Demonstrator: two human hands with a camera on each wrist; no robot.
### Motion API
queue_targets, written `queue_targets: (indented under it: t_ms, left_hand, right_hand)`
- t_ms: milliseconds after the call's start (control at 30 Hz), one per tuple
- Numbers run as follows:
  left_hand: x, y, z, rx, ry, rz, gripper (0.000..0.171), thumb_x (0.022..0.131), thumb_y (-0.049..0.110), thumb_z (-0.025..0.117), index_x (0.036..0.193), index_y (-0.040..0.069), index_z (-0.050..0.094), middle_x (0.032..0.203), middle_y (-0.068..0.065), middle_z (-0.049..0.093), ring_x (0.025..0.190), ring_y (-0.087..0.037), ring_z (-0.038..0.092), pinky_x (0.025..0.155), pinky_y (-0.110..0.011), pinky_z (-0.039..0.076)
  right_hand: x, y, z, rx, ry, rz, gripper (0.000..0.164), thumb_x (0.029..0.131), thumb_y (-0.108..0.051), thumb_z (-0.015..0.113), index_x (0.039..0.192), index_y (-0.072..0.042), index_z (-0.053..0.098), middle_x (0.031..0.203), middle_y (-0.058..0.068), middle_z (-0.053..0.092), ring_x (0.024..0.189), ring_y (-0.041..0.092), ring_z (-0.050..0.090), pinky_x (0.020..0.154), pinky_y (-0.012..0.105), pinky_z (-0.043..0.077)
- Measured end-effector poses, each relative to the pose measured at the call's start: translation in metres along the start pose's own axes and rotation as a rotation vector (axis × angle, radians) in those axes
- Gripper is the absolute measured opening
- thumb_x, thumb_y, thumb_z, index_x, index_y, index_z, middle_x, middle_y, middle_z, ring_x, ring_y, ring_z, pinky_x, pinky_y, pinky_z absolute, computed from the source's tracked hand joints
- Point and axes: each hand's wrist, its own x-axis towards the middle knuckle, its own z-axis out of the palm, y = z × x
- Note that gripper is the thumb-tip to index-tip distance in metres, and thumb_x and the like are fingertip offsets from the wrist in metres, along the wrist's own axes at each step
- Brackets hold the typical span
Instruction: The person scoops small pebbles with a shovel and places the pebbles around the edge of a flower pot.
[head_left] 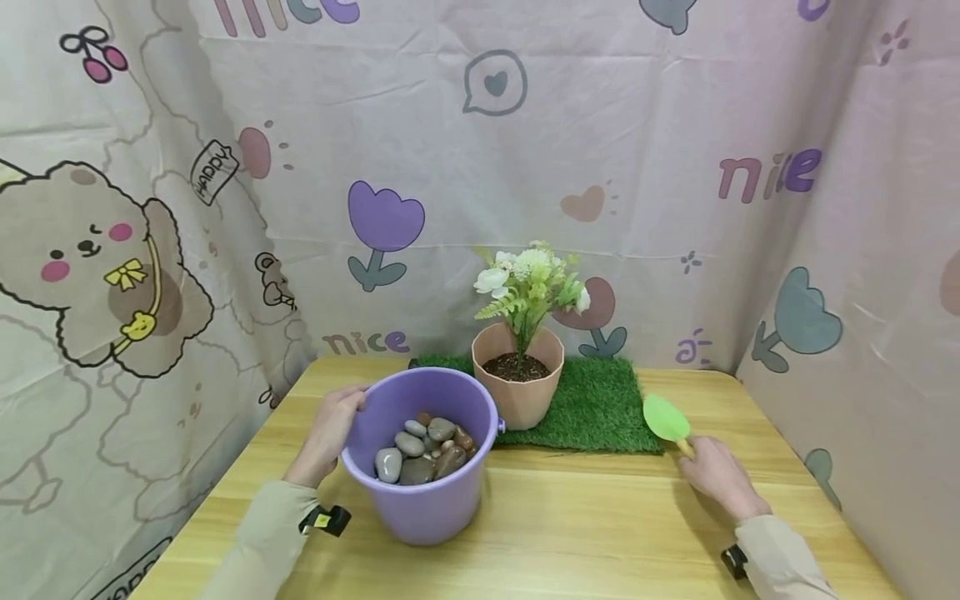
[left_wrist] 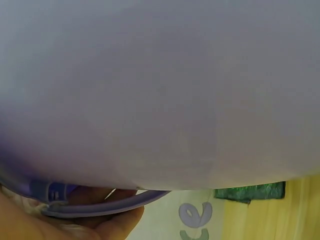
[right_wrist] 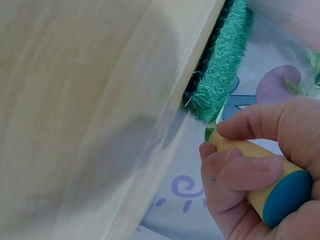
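Observation:
A purple bucket [head_left: 431,504] with several smooth grey and brown stones [head_left: 417,471] inside is at the left front of the table. My left hand [head_left: 327,433] grips it at the left of its rim. In the left wrist view the bucket's wall [left_wrist: 165,95] fills most of the picture, with the fingers around its handle [left_wrist: 107,207]. Whether the bucket's base touches the table I cannot tell. My right hand [head_left: 717,475] holds a small trowel [head_left: 666,418] with a light green blade; its yellow handle [right_wrist: 242,150] ends in blue.
Behind the bucket, a pink pot [head_left: 517,400] of white flowers [head_left: 531,271] stands on a green artificial turf mat [head_left: 600,417]. Both lie on a wooden table [head_left: 570,525]. A printed curtain [head_left: 465,183] hangs around the back and sides.

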Motion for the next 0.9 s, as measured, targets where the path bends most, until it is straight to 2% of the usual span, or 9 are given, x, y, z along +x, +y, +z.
queue_targets:
  t_ms: [100, 200, 300, 400, 600, 900]
  left_hand:
    - [0.001, -0.004, 0.003, -0.011, -0.042, 0.031, 0.051, 0.085, 0.011, 0.043, 0.133, 0.003, 0.058, 0.130, -0.019, 0.059, 0.111, -0.030, 0.057, 0.085, -0.032, 0.045]
    - [0.004, -0.013, 0.002, -0.042, -0.119, 0.104, 0.054, 0.086, 0.009, 0.042, 0.138, 0.003, 0.054, 0.136, -0.020, 0.056, 0.115, -0.031, 0.055, 0.089, -0.033, 0.045]
    - [0.005, -0.022, 0.000, -0.090, -0.194, 0.186, 0.058, 0.085, 0.005, 0.041, 0.142, 0.001, 0.048, 0.140, -0.022, 0.052, 0.116, -0.030, 0.055, 0.092, -0.031, 0.046]
    - [0.004, -0.028, 0.001, -0.111, -0.218, 0.233, 0.060, 0.084, 0.004, 0.040, 0.145, 0.000, 0.044, 0.143, -0.023, 0.049, 0.118, -0.028, 0.054, 0.092, -0.028, 0.046]
    - [0.000, -0.025, 0.013, -0.104, -0.214, 0.237, 0.058, 0.088, 0.005, 0.038, 0.145, 0.003, 0.044, 0.145, -0.022, 0.047, 0.121, -0.034, 0.052, 0.093, -0.033, 0.046]
    - [0.005, -0.010, 0.041, -0.080, -0.229, 0.251, 0.055, 0.087, 0.005, 0.040, 0.141, 0.006, 0.049, 0.139, -0.019, 0.054, 0.117, -0.033, 0.055, 0.094, -0.038, 0.045]
  right_hand:
    - [0.000, 0.000, 0.001, -0.005, 0.004, -0.005, 0.007, 0.089, -0.006, 0.052, 0.087, -0.003, 0.058, 0.071, 0.006, 0.047, 0.059, 0.017, 0.045, 0.049, 0.028, 0.039]
    - [0.000, 0.000, 0.001, -0.012, 0.004, -0.008, 0.010, 0.088, -0.006, 0.052, 0.092, -0.001, 0.060, 0.072, 0.006, 0.048, 0.060, 0.017, 0.045, 0.049, 0.029, 0.039]
    - [0.000, 0.001, 0.001, -0.009, -0.001, -0.006, 0.019, 0.090, -0.007, 0.051, 0.102, 0.003, 0.062, 0.072, 0.005, 0.049, 0.059, 0.017, 0.045, 0.047, 0.029, 0.039]
    - [0.002, 0.001, 0.002, -0.009, 0.009, -0.004, 0.028, 0.091, -0.009, 0.051, 0.112, 0.005, 0.062, 0.071, 0.005, 0.049, 0.056, 0.016, 0.045, 0.044, 0.027, 0.039]
    - [0.005, -0.003, 0.004, -0.023, 0.040, -0.019, 0.036, 0.093, -0.015, 0.055, 0.123, 0.004, 0.061, 0.070, 0.004, 0.051, 0.055, 0.016, 0.045, 0.044, 0.029, 0.038]
    - [0.006, -0.013, 0.005, -0.037, 0.120, -0.036, 0.034, 0.093, -0.015, 0.056, 0.120, 0.004, 0.063, 0.066, 0.004, 0.051, 0.053, 0.016, 0.044, 0.044, 0.029, 0.037]
